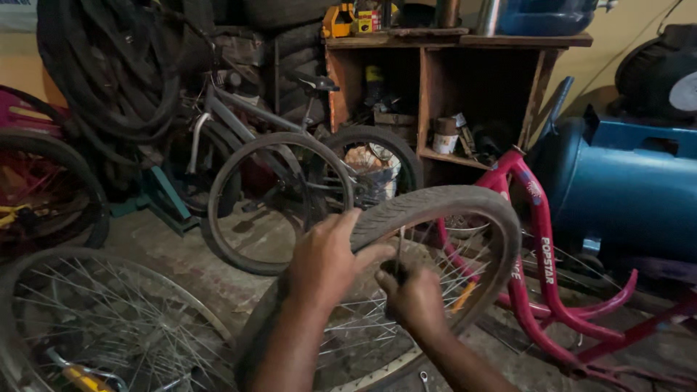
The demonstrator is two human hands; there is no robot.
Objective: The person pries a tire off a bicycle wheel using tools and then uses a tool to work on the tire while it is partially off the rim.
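Note:
A spoked bicycle wheel with a grey tyre (450, 207) stands tilted in front of me. My left hand (327, 258) grips the tyre's upper left part, fingers curled over the tread. My right hand (414, 297) is closed around the dark handle of a thin metal tool (400, 250), whose tip points up at the tyre's inner edge by the rim. Both forearms reach in from the bottom of the view.
A pink bicycle frame (541, 247) lies to the right, before a blue tank (624, 189). A bare spoked rim (109, 319) sits lower left, a grey bicycle (276, 145) stands behind, and a wooden shelf (450, 43) with cans is at the back. Tyres hang upper left.

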